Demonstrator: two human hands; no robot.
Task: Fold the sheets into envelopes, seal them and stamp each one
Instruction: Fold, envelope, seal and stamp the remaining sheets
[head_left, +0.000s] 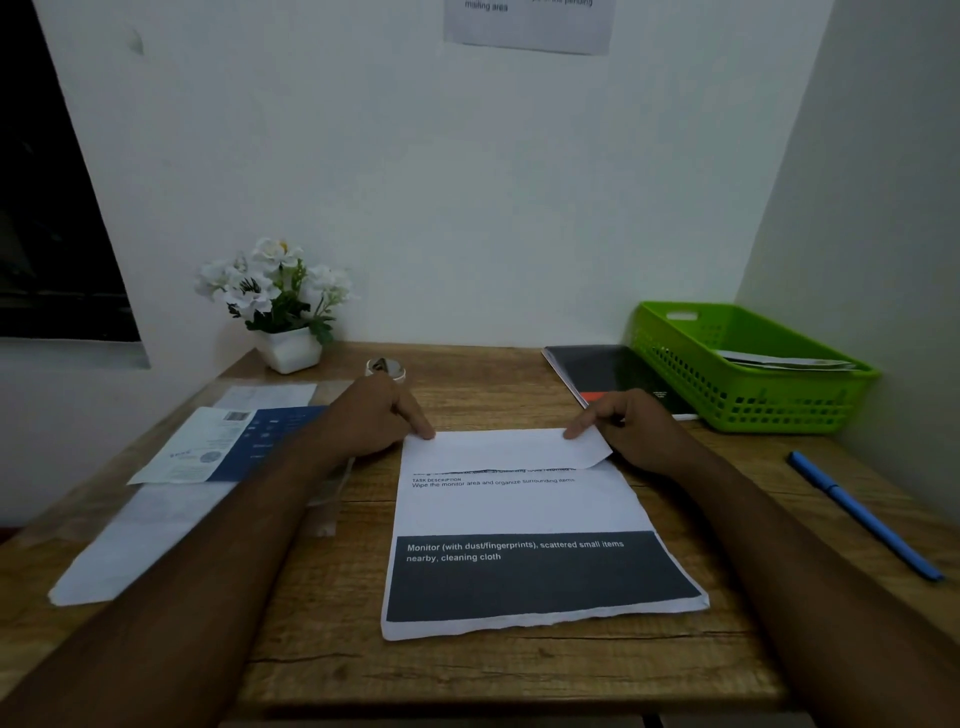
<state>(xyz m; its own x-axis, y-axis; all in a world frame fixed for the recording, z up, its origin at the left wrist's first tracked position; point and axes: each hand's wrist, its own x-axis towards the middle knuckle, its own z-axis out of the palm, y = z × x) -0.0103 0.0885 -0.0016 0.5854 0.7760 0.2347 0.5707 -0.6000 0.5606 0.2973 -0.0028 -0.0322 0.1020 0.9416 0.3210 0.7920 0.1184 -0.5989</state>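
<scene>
Wooden desk (467, 670) under us carries the sheet (519, 509), lying between both hands with its far edge turned over. Our left hand (374, 415) presses a straight finger on one flap corner to pin it; our right hand (634, 431) pinches the other corner, likely squaring the fold.

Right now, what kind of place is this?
Probably a small office mailing corner: a wooden desk, a green basket holding papers, and a wall notice reading "mailing area".

White flowers (275, 291) in pot (292, 351), green basket (779, 405), blue pen (862, 514), dark notebook (597, 369)
</scene>
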